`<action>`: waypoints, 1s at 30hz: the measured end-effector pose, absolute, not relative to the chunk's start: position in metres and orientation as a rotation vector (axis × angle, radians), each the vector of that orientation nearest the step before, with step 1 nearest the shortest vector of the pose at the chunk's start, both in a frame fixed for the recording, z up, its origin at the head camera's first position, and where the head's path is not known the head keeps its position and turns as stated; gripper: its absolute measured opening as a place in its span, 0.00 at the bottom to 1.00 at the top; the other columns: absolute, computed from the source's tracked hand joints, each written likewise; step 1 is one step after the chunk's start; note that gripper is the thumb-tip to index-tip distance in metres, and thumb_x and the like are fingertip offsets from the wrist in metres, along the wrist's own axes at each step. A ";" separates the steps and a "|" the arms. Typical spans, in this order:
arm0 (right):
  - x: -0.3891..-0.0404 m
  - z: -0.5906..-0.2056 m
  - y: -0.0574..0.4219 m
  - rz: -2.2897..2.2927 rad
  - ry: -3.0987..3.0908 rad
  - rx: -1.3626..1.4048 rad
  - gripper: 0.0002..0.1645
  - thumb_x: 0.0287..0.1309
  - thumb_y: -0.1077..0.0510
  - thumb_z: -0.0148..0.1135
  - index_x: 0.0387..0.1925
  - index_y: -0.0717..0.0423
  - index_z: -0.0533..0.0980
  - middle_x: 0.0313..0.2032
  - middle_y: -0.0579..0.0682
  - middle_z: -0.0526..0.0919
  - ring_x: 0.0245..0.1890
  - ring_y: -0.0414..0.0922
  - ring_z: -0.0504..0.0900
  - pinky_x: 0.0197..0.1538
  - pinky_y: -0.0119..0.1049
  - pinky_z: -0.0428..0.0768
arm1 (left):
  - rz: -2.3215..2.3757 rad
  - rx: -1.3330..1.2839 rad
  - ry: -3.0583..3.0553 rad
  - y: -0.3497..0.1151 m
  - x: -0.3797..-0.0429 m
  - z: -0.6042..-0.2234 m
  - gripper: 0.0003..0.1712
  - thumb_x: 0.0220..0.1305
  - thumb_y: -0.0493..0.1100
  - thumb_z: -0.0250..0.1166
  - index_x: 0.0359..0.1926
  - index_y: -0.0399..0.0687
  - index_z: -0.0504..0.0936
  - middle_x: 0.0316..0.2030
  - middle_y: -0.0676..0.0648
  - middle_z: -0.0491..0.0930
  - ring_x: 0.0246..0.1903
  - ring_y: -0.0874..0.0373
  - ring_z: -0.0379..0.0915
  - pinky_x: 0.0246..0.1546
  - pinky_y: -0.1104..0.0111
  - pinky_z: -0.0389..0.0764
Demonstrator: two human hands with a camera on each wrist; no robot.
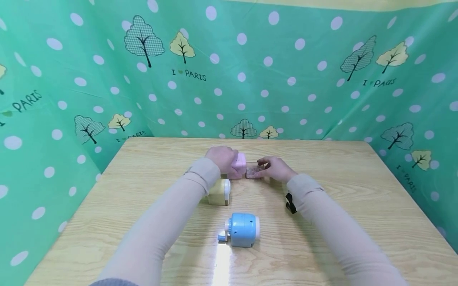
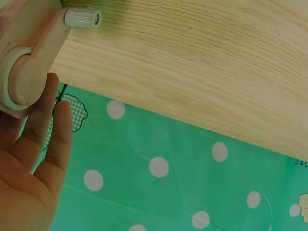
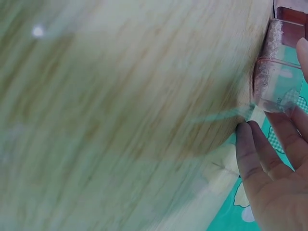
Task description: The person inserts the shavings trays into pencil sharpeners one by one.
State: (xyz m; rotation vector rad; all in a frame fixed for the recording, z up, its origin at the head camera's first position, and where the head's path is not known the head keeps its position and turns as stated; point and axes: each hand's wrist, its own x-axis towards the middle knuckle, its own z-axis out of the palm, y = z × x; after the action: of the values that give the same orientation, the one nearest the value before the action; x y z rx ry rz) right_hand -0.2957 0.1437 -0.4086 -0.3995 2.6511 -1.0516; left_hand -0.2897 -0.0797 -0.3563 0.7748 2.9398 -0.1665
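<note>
My left hand point(image 1: 221, 158) grips a pink pencil sharpener point(image 1: 239, 163) that lies on its side at the far middle of the table. In the left wrist view the sharpener's crank arm point(image 2: 41, 57) and pale knob fill the upper left corner, with my fingers along its edge. To the right, my right hand point(image 1: 277, 169) pinches the end of a clear shavings drawer point(image 1: 252, 171). In the right wrist view shavings show inside the drawer point(image 3: 276, 72), whose other end is at the sharpener's reddish opening. My thumb is partly cut off there.
A yellow pencil sharpener point(image 1: 217, 193) lies just nearer than the pink one, partly behind the left sleeve. Closer in lies a blue pencil sharpener point(image 1: 243, 230), its crank pointing left. Green polka-dot cloth point(image 1: 229, 91) hangs around the wooden table point(image 1: 340, 222).
</note>
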 end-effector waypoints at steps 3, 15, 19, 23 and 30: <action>-0.296 -0.409 0.145 -1.047 2.645 -0.390 0.45 0.51 0.49 0.73 0.67 0.67 0.72 0.61 0.64 0.79 0.54 0.56 0.78 0.59 0.51 0.76 | -0.157 0.789 2.942 -0.081 -0.292 -0.360 0.36 0.51 0.66 0.69 0.54 0.47 0.81 0.38 0.50 0.83 0.36 0.57 0.77 0.36 0.65 0.82; -0.296 -0.404 0.145 -1.028 2.640 -0.403 0.46 0.49 0.48 0.74 0.66 0.68 0.73 0.60 0.63 0.79 0.52 0.55 0.78 0.59 0.51 0.76 | -0.131 0.784 2.929 -0.082 -0.296 -0.362 0.45 0.46 0.67 0.71 0.63 0.49 0.79 0.43 0.50 0.84 0.42 0.56 0.79 0.43 0.62 0.83; -0.295 -0.403 0.144 -1.022 2.642 -0.419 0.45 0.49 0.49 0.75 0.65 0.69 0.73 0.60 0.64 0.79 0.50 0.54 0.79 0.58 0.51 0.77 | -0.109 0.770 2.922 -0.081 -0.296 -0.362 0.48 0.45 0.66 0.72 0.66 0.50 0.77 0.47 0.49 0.85 0.45 0.55 0.79 0.45 0.61 0.83; -0.295 -0.403 0.145 -1.021 2.644 -0.431 0.46 0.48 0.48 0.75 0.65 0.69 0.73 0.61 0.64 0.79 0.52 0.55 0.79 0.60 0.51 0.76 | -0.127 0.769 2.914 -0.080 -0.295 -0.360 0.50 0.47 0.65 0.72 0.71 0.50 0.73 0.50 0.48 0.84 0.47 0.54 0.79 0.47 0.61 0.83; -0.297 -0.404 0.144 -1.006 2.640 -0.429 0.48 0.47 0.48 0.76 0.66 0.68 0.72 0.61 0.64 0.79 0.60 0.59 0.77 0.67 0.53 0.71 | -0.166 0.763 2.905 -0.079 -0.294 -0.359 0.53 0.49 0.63 0.72 0.74 0.49 0.69 0.55 0.47 0.83 0.51 0.53 0.79 0.51 0.61 0.82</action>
State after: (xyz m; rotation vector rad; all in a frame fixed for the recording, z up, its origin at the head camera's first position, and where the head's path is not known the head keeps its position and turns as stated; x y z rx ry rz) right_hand -0.2973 0.1441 -0.4039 -0.4295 2.6398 -1.0060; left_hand -0.2942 -0.0789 -0.3588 0.7635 2.9052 -0.1659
